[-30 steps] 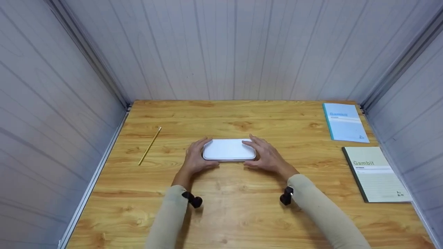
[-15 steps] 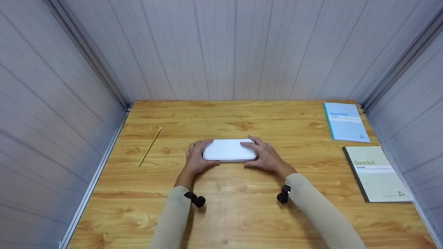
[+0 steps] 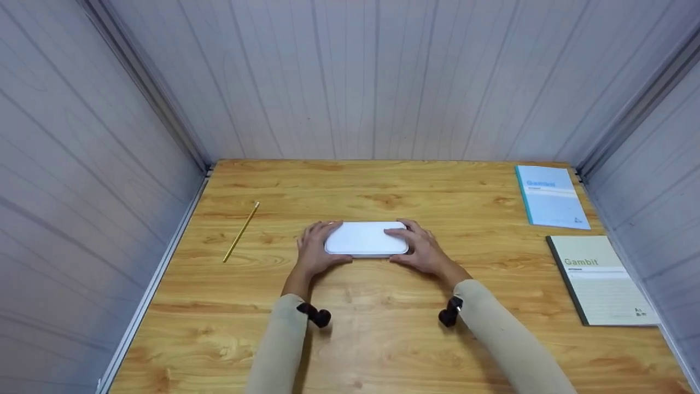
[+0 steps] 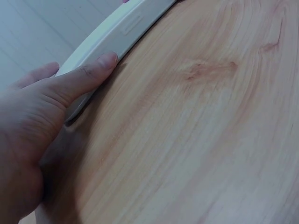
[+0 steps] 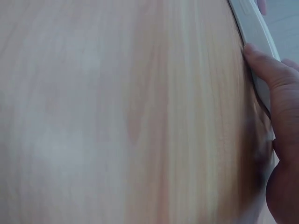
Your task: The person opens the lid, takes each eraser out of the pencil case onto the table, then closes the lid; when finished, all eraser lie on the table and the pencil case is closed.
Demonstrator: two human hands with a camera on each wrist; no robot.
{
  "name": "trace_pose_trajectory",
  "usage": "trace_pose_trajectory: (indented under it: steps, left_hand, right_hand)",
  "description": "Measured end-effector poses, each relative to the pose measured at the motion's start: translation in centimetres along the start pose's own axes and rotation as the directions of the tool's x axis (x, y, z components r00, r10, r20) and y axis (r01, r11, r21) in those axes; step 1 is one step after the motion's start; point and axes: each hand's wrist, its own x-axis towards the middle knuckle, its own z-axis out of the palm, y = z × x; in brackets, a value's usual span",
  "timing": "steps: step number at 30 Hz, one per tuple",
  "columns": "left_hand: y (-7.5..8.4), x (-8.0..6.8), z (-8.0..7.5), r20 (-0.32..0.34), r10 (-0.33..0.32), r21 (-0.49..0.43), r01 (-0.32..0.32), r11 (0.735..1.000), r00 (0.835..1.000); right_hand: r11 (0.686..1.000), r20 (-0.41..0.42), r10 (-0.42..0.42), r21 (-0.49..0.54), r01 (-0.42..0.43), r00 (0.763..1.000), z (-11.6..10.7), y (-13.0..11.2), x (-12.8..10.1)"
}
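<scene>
A white, flat, round-cornered case point(image 3: 365, 238) lies on the wooden table, between both hands. At its left end, my left hand point(image 3: 317, 249) grips it, with the thumb along the near side and fingers over the far corner. My right hand point(image 3: 424, 249) holds the right end likewise, one finger lying over the top. In the left wrist view, the left thumb point(image 4: 88, 77) presses the case's side wall point(image 4: 131, 29), which has a small oblong recess. The right wrist view has the right thumb point(image 5: 268, 67) against that same wall. Some fingers are hidden behind the case.
A yellow pencil point(image 3: 240, 232) lies slanted on the left of the table point(image 3: 377, 339). Two notebooks lie along the right edge, a blue one point(image 3: 553, 198) behind a pale green one point(image 3: 601, 284). Panelled walls point(image 3: 350, 82) enclose the back and sides.
The head view has shifted slightly. Both hands stay at the ends of the case, and the right hand's fingers have settled a little lower on it. The case looks unmoved on the table.
</scene>
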Motion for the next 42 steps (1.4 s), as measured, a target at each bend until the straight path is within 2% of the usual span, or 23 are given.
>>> trace_pose_trajectory:
  steps: [11, 20, 25, 32, 42]
  left_hand:
    - [0.07, -0.15, 0.28, -0.032, 0.019, 0.024, -0.018, 1.0, 0.999]
    - [0.16, -0.04, 0.11, 0.004, 0.009, 0.052, -0.01, 0.999, 1.0]
    - [0.12, -0.05, 0.25, -0.003, 0.009, 0.029, -0.009, 1.0, 1.0]
    - [0.09, -0.29, 0.53, -0.023, 0.043, 0.025, -0.042, 0.999, 0.999]
    - [-0.06, -0.5, 0.59, -0.037, 0.059, 0.049, -0.057, 0.997, 0.998]
  right_hand:
    - [1.0, -0.012, -0.004, 0.029, 0.005, 1.0, 0.19, 0.24, -0.33]
    - [1.0, -0.004, -0.004, 0.022, 0.004, 1.0, 0.15, 0.17, -0.24]
    - [0.999, -0.009, -0.007, 0.033, 0.007, 1.0, 0.25, 0.31, -0.28]
    - [0.999, -0.026, -0.003, 0.048, 0.004, 1.0, 0.22, 0.26, -0.48]
    - [0.997, 0.002, 0.006, 0.071, -0.007, 1.0, 0.09, 0.41, -0.45]
